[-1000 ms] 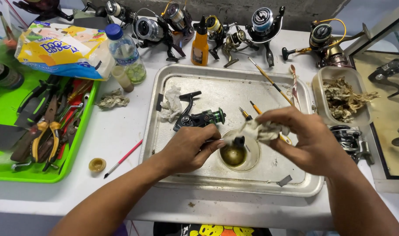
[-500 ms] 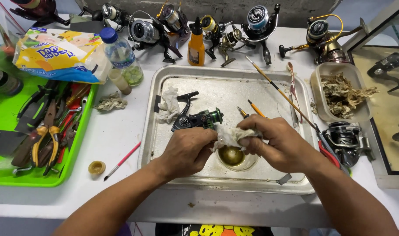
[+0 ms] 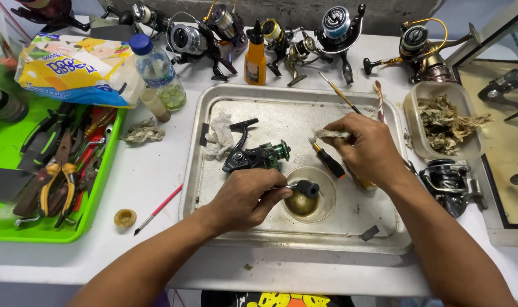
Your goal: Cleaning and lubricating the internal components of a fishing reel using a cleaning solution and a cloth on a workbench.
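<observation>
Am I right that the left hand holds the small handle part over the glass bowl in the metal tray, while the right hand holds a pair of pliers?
Not quite. In the head view the right hand holds a crumpled rag, not pliers. The rest stands: the left hand holds the small handle part over the glass bowl in the metal tray.

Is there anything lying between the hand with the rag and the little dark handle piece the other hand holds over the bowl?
Yes. A black-and-orange-handled screwdriver lies on the metal tray between the right hand, which grips a grey rag, and the small dark handle piece that the left hand holds over the small round bowl.
</observation>
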